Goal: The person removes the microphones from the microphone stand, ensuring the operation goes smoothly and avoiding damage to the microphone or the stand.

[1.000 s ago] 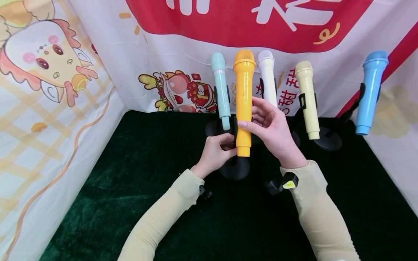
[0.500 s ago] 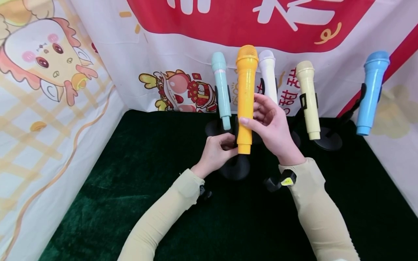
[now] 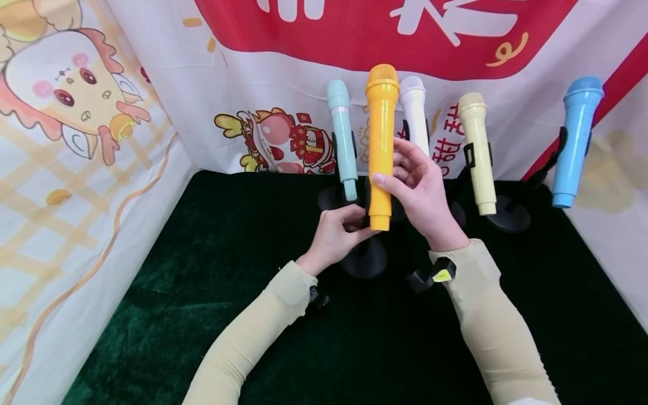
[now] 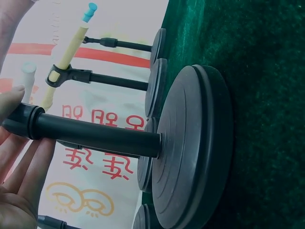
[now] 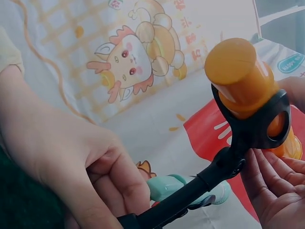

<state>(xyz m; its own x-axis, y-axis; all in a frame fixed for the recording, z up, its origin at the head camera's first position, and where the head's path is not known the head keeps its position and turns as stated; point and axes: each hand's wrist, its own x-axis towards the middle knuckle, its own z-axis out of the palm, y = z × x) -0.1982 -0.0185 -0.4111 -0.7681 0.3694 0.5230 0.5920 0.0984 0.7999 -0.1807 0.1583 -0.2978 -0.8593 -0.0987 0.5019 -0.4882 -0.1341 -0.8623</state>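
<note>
An orange microphone (image 3: 382, 129) stands nearly upright before me, its lower part in the black clip (image 5: 257, 121) of a stand. My right hand (image 3: 424, 188) holds the microphone's handle, thumb in front and fingers behind. Just below and left, my left hand (image 3: 335, 233) grips the stand's pole (image 4: 100, 133) near its upper collar, as the left wrist view shows. The stand's round black base (image 4: 190, 148) rests on the dark green cloth. From the head, the clip is mostly hidden behind the microphone.
Behind stand mint (image 3: 344, 140), white (image 3: 416, 115), cream (image 3: 478, 154) and blue (image 3: 577, 143) microphones on black stands. The white one is partly covered by my right hand. A printed cloth wall (image 3: 283, 73) closes the back; green cloth (image 3: 212, 253) covers the table.
My right hand and the orange microphone have moved upward a little, and the microphone's lower end sits higher. The left hand has stayed at the pole.
</note>
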